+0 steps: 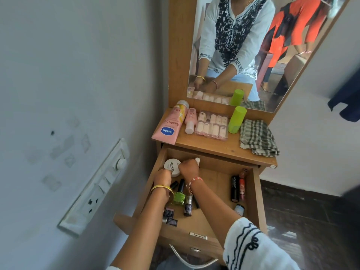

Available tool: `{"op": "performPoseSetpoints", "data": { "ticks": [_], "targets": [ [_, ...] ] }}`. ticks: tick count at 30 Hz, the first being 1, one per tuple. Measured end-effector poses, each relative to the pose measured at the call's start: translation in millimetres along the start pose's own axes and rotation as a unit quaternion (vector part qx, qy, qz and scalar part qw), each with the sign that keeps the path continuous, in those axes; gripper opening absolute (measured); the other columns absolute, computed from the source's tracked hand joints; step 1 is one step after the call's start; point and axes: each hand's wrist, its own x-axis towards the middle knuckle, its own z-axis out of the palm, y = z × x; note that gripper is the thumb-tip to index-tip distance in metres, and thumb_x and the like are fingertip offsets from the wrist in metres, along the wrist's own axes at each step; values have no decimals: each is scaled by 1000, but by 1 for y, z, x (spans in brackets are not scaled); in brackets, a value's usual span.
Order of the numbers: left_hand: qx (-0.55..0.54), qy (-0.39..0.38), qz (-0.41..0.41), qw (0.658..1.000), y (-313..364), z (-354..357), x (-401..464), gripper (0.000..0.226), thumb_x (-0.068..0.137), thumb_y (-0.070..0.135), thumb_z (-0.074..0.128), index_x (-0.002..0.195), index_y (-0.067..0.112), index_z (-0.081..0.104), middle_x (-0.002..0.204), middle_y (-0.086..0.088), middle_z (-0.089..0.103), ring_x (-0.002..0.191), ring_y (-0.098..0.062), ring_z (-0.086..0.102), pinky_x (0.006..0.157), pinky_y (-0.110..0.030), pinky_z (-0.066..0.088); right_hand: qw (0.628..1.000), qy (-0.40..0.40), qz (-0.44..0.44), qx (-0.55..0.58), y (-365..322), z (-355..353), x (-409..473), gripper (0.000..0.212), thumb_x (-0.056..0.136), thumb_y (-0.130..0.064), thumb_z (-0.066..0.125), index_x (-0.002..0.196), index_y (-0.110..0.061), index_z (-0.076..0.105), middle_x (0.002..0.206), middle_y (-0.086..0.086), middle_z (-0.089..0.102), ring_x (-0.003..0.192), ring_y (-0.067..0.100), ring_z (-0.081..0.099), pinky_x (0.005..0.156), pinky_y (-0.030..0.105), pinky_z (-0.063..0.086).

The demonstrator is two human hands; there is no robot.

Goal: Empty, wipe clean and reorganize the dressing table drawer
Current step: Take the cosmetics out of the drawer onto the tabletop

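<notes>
The wooden drawer (253, 193) of the dressing table is pulled out. Both my hands are inside it at the far left corner. My left hand (162, 177) is at the near edge of a white round jar (172, 166). My right hand (188, 168) is curled beside the jar, over a small white bottle (197, 161); whether it holds the bottle is hidden. A green nail polish bottle (179, 197), several dark nail polish bottles (188, 206) and lipsticks (235, 189) lie in the drawer.
On the tabletop (204, 146) lie a pink lotion tube (169, 125), a pink bottle (190, 120), a clear box of nail items (212, 124), a green cylinder (236, 119) and a checked cloth (257, 137). A mirror (253, 45) stands behind. A switchboard (95, 190) is on the left wall.
</notes>
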Motion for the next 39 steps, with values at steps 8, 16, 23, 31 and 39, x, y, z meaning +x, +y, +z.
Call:
{"op": "performPoseSetpoints", "data": {
  "ticks": [8, 16, 23, 31, 39],
  "targets": [
    [-54, -5, -19, 998, -3, 1, 2, 32, 90, 9, 48, 117, -6, 55, 123, -24, 57, 116, -36, 53, 102, -46, 42, 999, 31, -9, 14, 1, 7, -3, 25, 85, -5, 51, 100, 10, 63, 108, 24, 66, 103, 35, 60, 72, 28, 43],
    [-122, -37, -18, 992, -6, 1, 4, 34, 96, 15, 40, 123, -2, 50, 124, -22, 57, 105, -29, 55, 90, -37, 43, 974, 45, -50, 217, 3, -4, -17, 20, 82, -1, 64, 99, -6, 54, 110, 18, 64, 99, 27, 63, 83, 36, 53],
    [-118, -32, 17, 992, -7, 1, -4, 33, 95, 10, 46, 124, -4, 45, 125, -26, 54, 113, -39, 56, 63, -29, 55, 980, 55, -147, 119, 29, -28, -32, 6, 87, -9, 61, 88, -15, 61, 97, 8, 69, 83, 18, 64, 68, 22, 53],
    [-112, -21, 35, 993, -10, -1, -7, 32, 93, 7, 50, 123, -3, 47, 123, -25, 56, 111, -36, 57, 65, -30, 54, 934, 138, -240, -224, 37, -52, -19, 28, 87, -1, 47, 113, -4, 57, 107, 16, 56, 98, 33, 55, 80, 34, 45],
    [-102, -11, 58, 993, -12, -1, -12, 31, 91, 7, 53, 120, -2, 51, 120, -23, 59, 106, -35, 60, 47, -18, 53, 951, 98, -226, -187, 38, -55, -22, 15, 86, -2, 49, 98, -9, 52, 89, 13, 63, 80, 27, 56, 62, 28, 39]
  ]
}}
